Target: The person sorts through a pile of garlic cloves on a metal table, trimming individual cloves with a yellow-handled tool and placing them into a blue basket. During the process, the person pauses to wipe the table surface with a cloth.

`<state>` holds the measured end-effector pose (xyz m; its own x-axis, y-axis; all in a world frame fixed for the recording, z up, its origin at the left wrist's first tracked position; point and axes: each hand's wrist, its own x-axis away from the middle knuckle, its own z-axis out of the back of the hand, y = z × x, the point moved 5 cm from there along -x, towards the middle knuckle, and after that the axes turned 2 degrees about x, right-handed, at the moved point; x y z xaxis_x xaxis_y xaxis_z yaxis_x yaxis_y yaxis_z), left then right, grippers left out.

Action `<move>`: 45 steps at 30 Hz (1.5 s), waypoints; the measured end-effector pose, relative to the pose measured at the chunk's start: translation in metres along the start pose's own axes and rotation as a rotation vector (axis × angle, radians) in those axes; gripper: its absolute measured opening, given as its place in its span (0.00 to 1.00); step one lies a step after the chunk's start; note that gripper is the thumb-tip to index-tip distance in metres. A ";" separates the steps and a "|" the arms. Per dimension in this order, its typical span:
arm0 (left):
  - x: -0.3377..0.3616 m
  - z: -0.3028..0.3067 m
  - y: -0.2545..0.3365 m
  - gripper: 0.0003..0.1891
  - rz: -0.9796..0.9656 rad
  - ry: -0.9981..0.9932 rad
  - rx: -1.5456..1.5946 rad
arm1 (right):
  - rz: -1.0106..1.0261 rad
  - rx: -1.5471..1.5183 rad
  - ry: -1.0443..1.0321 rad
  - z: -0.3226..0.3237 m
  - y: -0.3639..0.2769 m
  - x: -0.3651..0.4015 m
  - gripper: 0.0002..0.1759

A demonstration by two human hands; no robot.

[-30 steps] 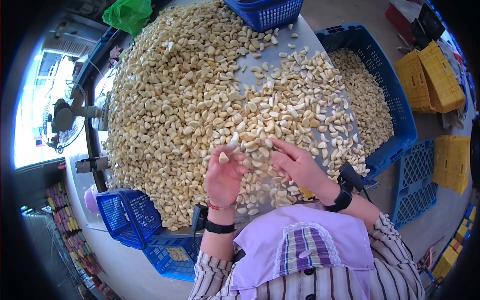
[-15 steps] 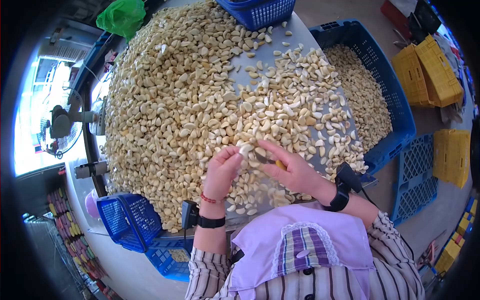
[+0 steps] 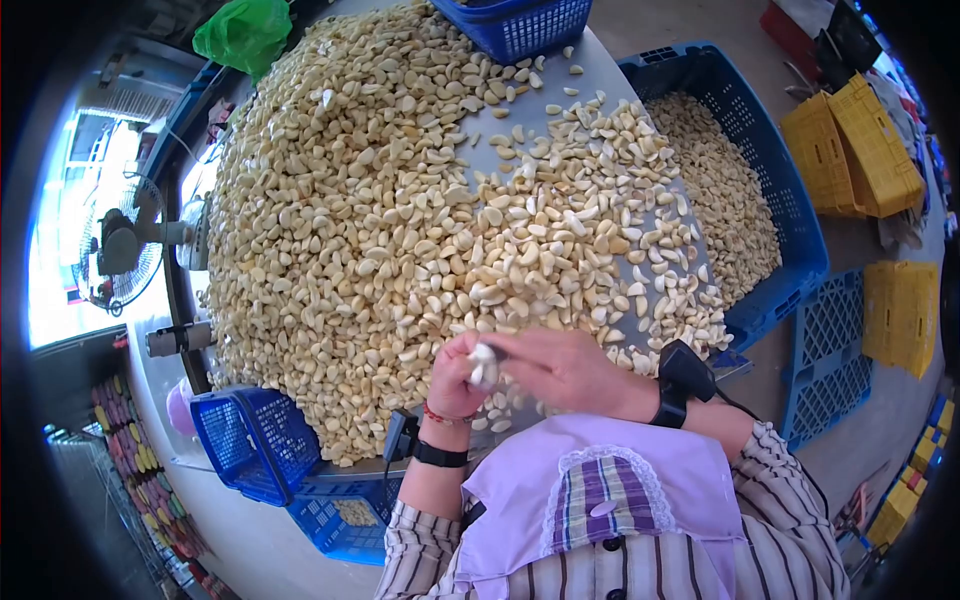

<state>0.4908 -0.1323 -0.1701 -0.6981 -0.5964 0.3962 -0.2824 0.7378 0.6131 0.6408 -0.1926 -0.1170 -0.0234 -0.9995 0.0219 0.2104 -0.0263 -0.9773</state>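
Note:
Pale peeled garlic cloves (image 3: 340, 230) lie in a broad heap over the metal table (image 3: 590, 80). My left hand (image 3: 454, 380) is closed at the heap's near edge, pinching a white garlic clove (image 3: 483, 370) between thumb and fingers. Close against that clove is my right hand (image 3: 570, 368), its fingers bent around a small knife (image 3: 498, 353). Only a dark bit of the blade shows now; the handle is hidden in the hand, which is slightly blurred.
A blue crate (image 3: 790, 220) of cloves stands right of the table. Blue baskets sit at the far edge (image 3: 525, 30) and near left (image 3: 255, 440). Yellow crates (image 3: 850, 150) are at the right, a fan (image 3: 125, 245) at the left, a green bag (image 3: 243, 38) at the back.
Both hands have moved nearer to my body and closer together. The knife, earlier visible with its yellow handle, is now mostly covered by my right hand, its blade up against the clove.

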 end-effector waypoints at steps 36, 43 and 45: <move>-0.064 -0.044 0.043 0.13 -0.074 0.075 -0.003 | -0.369 -0.579 0.255 0.042 0.040 0.004 0.25; -0.153 -0.038 0.051 0.18 -0.507 0.309 -2.002 | -0.402 -0.584 0.307 0.050 0.043 0.005 0.25; -0.148 -0.034 0.050 0.18 -0.311 0.265 -1.561 | -0.380 -0.588 0.340 0.057 0.045 0.011 0.25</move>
<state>0.6024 -0.0178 -0.1747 -0.5700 -0.8114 0.1294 0.6432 -0.3427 0.6847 0.7055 -0.2054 -0.1487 -0.3089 -0.8608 0.4045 -0.4228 -0.2567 -0.8691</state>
